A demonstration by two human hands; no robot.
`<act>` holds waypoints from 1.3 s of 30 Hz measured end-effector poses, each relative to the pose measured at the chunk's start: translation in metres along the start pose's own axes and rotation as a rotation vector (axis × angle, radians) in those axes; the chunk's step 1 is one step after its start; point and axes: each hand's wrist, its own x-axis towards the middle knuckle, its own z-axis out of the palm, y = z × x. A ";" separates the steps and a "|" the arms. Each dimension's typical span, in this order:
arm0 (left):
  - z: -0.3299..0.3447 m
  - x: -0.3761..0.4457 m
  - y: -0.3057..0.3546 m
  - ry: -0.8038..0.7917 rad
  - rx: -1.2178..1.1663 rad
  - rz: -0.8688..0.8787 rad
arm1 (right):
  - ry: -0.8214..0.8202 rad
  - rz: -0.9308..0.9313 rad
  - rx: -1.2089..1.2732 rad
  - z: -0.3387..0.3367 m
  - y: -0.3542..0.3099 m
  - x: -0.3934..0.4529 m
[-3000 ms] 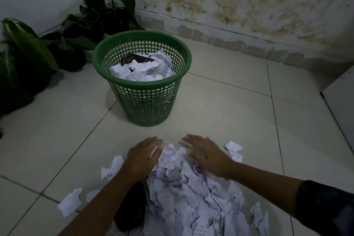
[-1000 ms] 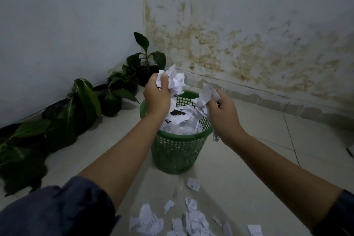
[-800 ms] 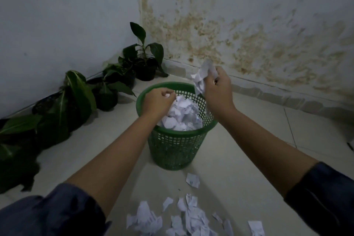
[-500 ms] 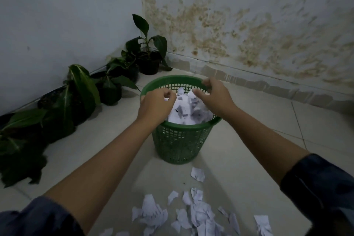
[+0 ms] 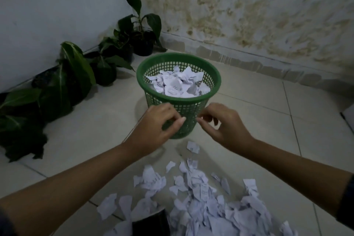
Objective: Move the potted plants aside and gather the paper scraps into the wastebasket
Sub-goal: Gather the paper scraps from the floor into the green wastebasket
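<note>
The green mesh wastebasket stands on the tiled floor, filled to near its rim with white paper scraps. In front of its near wall hover my left hand and my right hand, both empty with fingers loosely curled and apart. A big heap of torn paper scraps lies on the floor below my arms. Several potted plants stand in a row along the left wall into the corner.
A dark object lies partly under the scrap heap at the bottom edge. A stained wall with a skirting strip runs behind the basket. A pale panel edge shows at the far right.
My hands carried scraps up, dropped them into the basket and have pulled back toward me, now empty in front of the basket. The view has tilted down onto the floor heap.
</note>
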 end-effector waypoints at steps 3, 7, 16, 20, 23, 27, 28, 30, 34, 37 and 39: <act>0.020 -0.029 -0.023 -0.132 -0.052 -0.089 | -0.164 0.103 0.033 0.027 0.014 -0.024; 0.043 -0.058 -0.056 -0.303 0.022 -0.219 | -0.343 0.328 0.039 0.068 0.034 -0.043; 0.075 -0.135 -0.065 -0.692 0.230 -0.494 | -0.728 0.459 -0.068 0.126 0.027 -0.095; 0.092 -0.159 -0.044 -0.638 0.081 -0.499 | -0.632 0.372 0.080 0.127 0.000 -0.132; 0.102 -0.157 -0.028 -0.656 -0.245 -0.527 | -0.610 0.319 0.219 0.116 -0.018 -0.152; 0.108 -0.142 -0.016 -0.586 -0.360 -0.458 | -0.386 0.380 0.327 0.091 -0.017 -0.153; 0.112 -0.137 -0.017 -0.545 -0.239 -0.405 | -0.315 0.418 0.275 0.083 -0.013 -0.154; 0.120 -0.125 -0.022 -0.513 -0.028 -0.393 | -0.196 0.501 0.100 0.070 0.002 -0.159; 0.137 -0.111 -0.024 -0.645 0.120 -0.559 | -0.418 0.891 -0.289 0.055 0.036 -0.195; 0.148 -0.112 -0.019 -0.704 0.070 -0.445 | -0.489 1.090 -0.195 0.057 0.048 -0.218; 0.154 -0.114 -0.016 -0.734 -0.002 -0.394 | -0.483 1.058 -0.141 0.062 0.041 -0.224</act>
